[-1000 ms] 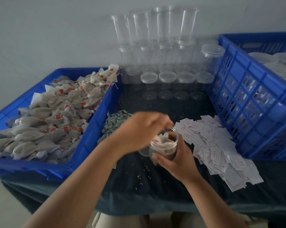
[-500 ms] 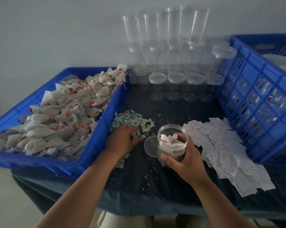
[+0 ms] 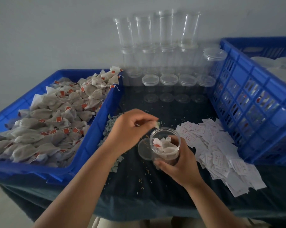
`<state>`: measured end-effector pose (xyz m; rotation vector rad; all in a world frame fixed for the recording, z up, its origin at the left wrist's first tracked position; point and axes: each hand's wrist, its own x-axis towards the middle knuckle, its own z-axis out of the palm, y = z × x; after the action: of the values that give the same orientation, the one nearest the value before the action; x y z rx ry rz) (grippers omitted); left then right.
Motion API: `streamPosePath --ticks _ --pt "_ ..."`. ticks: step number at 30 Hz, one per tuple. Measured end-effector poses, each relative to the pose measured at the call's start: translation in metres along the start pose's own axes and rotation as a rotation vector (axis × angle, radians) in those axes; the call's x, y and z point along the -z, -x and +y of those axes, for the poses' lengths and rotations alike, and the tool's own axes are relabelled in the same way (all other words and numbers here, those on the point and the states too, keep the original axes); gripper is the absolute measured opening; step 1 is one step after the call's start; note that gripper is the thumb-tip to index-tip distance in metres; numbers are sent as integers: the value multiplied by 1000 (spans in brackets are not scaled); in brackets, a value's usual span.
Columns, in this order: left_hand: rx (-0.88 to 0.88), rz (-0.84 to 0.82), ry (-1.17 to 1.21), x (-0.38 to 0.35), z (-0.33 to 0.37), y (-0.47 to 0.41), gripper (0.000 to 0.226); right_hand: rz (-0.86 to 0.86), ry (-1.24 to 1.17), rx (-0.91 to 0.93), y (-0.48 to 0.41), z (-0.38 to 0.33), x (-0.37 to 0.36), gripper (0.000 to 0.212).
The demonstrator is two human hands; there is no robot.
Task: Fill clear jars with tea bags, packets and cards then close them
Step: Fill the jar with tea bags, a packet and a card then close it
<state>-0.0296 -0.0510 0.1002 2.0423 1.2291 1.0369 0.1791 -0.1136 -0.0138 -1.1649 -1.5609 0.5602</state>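
My right hand (image 3: 178, 163) grips a clear jar (image 3: 165, 145) that holds tea bags with red tags, tilted slightly toward me over the dark table. My left hand (image 3: 129, 130) pinches a small green packet (image 3: 157, 124) just above the jar's far rim. The jar's clear lid (image 3: 144, 148) lies flat on the cloth to the left of the jar. A pile of green packets (image 3: 111, 127) sits partly hidden under my left hand. White cards (image 3: 211, 145) are spread to the right of the jar.
A blue crate (image 3: 89, 145) on the left is heaped with tea bags (image 3: 48, 122). A taller blue crate (image 3: 251, 102) stands on the right. Stacks of empty clear jars (image 3: 157, 46) and loose lids (image 3: 169, 79) line the back wall. Loose grains dot the dark cloth (image 3: 155, 186).
My left hand left the green packet pile with one packet and rose to the jar's rim. My right hand kept its hold on the jar.
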Motion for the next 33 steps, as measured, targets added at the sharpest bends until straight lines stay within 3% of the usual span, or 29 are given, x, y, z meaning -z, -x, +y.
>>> streamPosePath --ticks 4,6,8,11,13,16,22,25,31,33 --pt "-49 -218 -171 -16 23 2 45 2 -6 32 0 -1 0 74" --pt "-39 -212 -199 -23 24 2 36 20 -11 53 1 -4 1 75" --pt "-31 -106 -96 -25 24 1 13 37 -26 39 1 -6 3 76" --pt "36 81 8 -24 16 -5 9 32 -45 -28 3 -8 12 74" --pt "117 57 -8 -26 8 -12 7 33 -54 -55 7 -6 24 73" --pt "152 -126 -131 -46 -5 -24 6 78 -43 -85 18 -4 46 79" --pt "-137 -462 -423 -121 -9 -55 27 165 -45 -153 31 9 56 84" --pt "-159 -559 -350 -143 -18 -62 39 145 -19 -158 29 9 55 79" --pt "-288 -508 -569 -163 -28 -75 36 96 31 -131 26 3 54 77" --pt "-322 -525 -654 -164 -35 -75 23 99 20 -121 26 4 54 76"
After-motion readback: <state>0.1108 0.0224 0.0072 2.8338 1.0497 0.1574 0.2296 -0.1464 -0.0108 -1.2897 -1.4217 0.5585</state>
